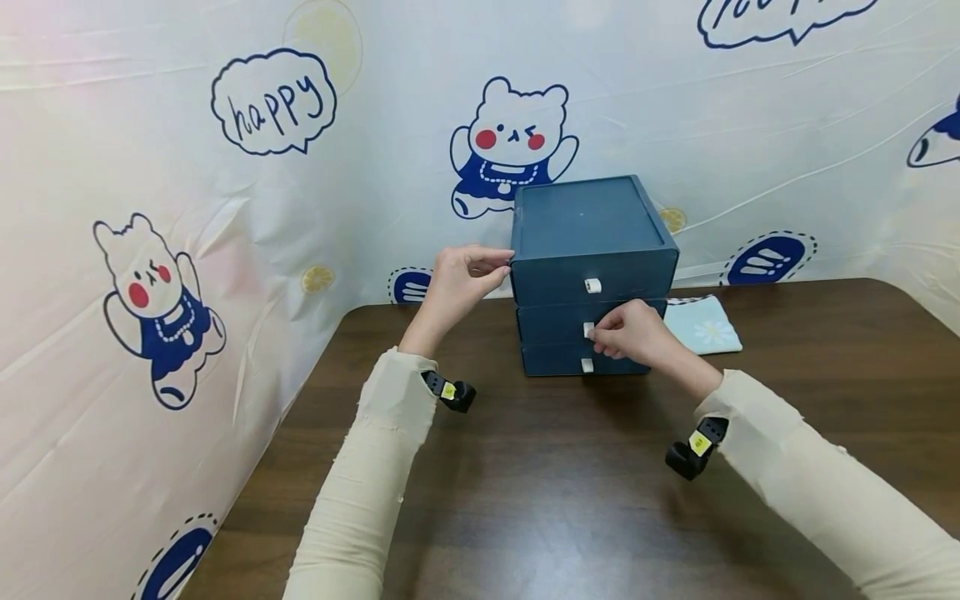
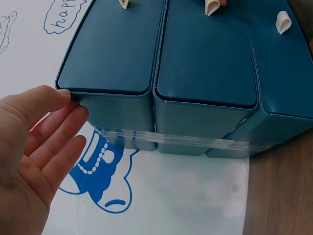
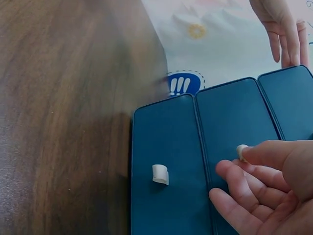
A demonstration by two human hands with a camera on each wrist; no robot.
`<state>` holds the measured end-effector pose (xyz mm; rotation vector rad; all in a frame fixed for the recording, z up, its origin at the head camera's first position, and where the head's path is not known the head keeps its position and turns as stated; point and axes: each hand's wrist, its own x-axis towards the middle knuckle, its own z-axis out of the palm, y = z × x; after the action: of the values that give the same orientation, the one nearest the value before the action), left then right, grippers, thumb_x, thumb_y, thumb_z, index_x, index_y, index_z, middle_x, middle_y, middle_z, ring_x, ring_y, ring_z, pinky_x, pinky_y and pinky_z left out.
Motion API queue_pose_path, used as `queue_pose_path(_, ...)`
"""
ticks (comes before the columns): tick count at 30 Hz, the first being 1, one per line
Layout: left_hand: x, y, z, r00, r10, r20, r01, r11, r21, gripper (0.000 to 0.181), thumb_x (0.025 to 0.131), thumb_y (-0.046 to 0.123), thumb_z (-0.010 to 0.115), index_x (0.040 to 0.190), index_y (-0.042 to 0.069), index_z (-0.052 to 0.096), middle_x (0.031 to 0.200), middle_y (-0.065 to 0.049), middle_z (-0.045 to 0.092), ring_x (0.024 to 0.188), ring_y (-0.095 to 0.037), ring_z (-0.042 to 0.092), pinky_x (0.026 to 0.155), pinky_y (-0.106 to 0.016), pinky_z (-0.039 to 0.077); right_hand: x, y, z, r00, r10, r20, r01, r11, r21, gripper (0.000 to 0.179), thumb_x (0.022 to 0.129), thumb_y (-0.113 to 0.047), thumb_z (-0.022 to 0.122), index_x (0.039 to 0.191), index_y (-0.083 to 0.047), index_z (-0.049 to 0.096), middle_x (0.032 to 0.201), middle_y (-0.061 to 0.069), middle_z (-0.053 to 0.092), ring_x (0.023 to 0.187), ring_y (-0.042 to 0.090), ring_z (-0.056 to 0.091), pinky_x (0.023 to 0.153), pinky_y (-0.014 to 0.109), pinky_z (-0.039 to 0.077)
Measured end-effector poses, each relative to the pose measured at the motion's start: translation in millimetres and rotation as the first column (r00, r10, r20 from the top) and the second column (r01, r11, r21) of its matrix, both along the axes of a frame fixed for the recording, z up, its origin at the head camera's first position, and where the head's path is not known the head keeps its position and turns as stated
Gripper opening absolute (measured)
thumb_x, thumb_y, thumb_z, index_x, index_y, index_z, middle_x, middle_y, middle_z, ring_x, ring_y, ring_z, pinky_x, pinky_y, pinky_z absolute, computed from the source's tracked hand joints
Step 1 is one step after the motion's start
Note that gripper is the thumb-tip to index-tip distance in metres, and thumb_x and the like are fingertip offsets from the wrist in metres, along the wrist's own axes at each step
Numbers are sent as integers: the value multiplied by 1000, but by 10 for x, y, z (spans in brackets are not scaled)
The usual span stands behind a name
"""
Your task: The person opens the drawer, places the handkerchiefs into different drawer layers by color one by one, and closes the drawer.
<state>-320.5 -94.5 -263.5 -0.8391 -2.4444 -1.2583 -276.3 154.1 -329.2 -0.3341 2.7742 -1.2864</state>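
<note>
A dark blue three-drawer storage box (image 1: 587, 218) stands on the table, a small white pull tab on each drawer. With thumb and index finger, my right hand (image 1: 636, 335) pinches the middle drawer's pull tab (image 3: 239, 152); its other fingers are bent near the drawer front. My left hand (image 1: 467, 282) touches the box's upper left front corner with its thumb and fingertips, the other fingers fairly straight in the left wrist view. The top drawer's tab (image 1: 593, 286) and the bottom drawer's tab (image 1: 587, 365) are untouched. All three drawers look closed.
A light blue patterned cloth (image 1: 703, 325) lies to the right of the box. Clear tape (image 2: 195, 139) runs along the box's side. Behind the brown wooden table (image 1: 525, 483) hangs a white sheet (image 1: 390, 167) printed with cartoon bears.
</note>
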Motion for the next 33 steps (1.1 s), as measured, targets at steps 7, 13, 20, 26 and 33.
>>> queue_pose_path(7,9,8,0,1000,8,0,-8,1000,-1,22,85,6,65,106,5,69,96,-8,68,82,-14,64,74,-24,52,10,19,-49,1000,-6,23,7,999,-37,25,89,-15,59,93,8,68,78,16,67,69,26,63,61,29,55)
queue_pose_path(13,20,13,4,1000,13,-1,-13,1000,-12,22,85,6,64,106,5,69,96,-8,68,83,-14,64,75,-24,52,38,49,-119,998,21,65,-17,998,-59,27,88,-16,61,94,9,68,78,14,67,69,22,63,63,31,55)
queue_pose_path(20,20,15,5,1000,11,-6,-11,1000,-9,22,85,6,64,106,5,69,96,-8,68,83,-14,64,75,-24,52,51,67,-272,986,34,165,-24,998,-62,24,87,-13,61,90,10,68,72,13,66,62,15,60,62,31,55)
queue_pose_path(26,15,10,0,1000,10,-4,-10,1000,-10,22,85,7,65,106,5,69,96,-8,68,83,-14,64,75,-24,52,34,78,-399,972,22,235,-5,998,-70,24,86,-11,61,90,12,67,72,14,66,59,11,60,61,29,55)
queue_pose_path(33,6,5,1,1000,15,6,-15,1000,-6,23,85,7,65,107,6,69,96,-8,68,83,-14,64,75,-25,52,-39,93,-475,953,39,301,-11,995,-97,28,87,-13,60,94,14,66,74,14,67,63,13,62,63,33,55)
